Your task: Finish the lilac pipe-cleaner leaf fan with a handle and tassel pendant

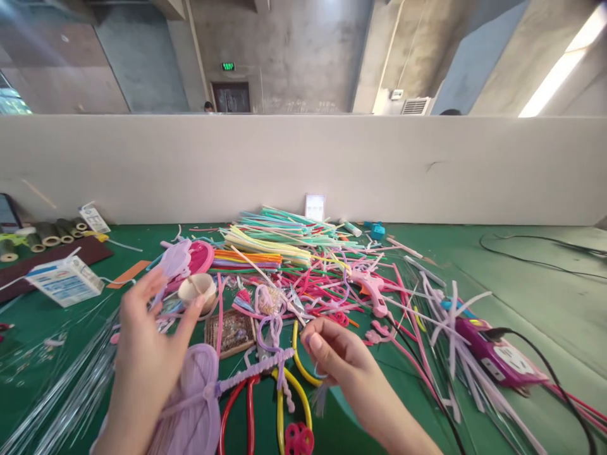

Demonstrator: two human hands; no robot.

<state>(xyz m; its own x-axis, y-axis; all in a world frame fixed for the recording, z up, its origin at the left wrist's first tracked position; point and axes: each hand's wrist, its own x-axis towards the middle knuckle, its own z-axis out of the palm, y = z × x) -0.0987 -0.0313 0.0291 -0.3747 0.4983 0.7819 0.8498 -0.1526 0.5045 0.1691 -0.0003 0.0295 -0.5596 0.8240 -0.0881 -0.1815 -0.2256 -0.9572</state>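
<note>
My left hand (149, 341) is raised on the left with thumb and fingers apart, holding nothing. Just beyond its thumb stands a small white cup (190, 289) with a thin stick in it. Below lies a lilac pipe-cleaner piece (196, 398) with wide looped lobes and a wrapped stem. My right hand (339, 354) pinches something small between thumb and forefinger; what it is stays mostly hidden. A pale tassel (319, 399) hangs just under those fingers. Yellow-handled pliers (279, 411) and red-handled pliers (250, 411) lie between my hands.
Bundles of coloured pipe cleaners (265, 243) are heaped at the back. A tray of beads (232, 333) sits mid-table. On the right are a pink glue gun (372, 291), a purple power strip (505, 360) and black cables. A drink carton (66, 281) stands left; a pale partition (303, 158) closes the far edge.
</note>
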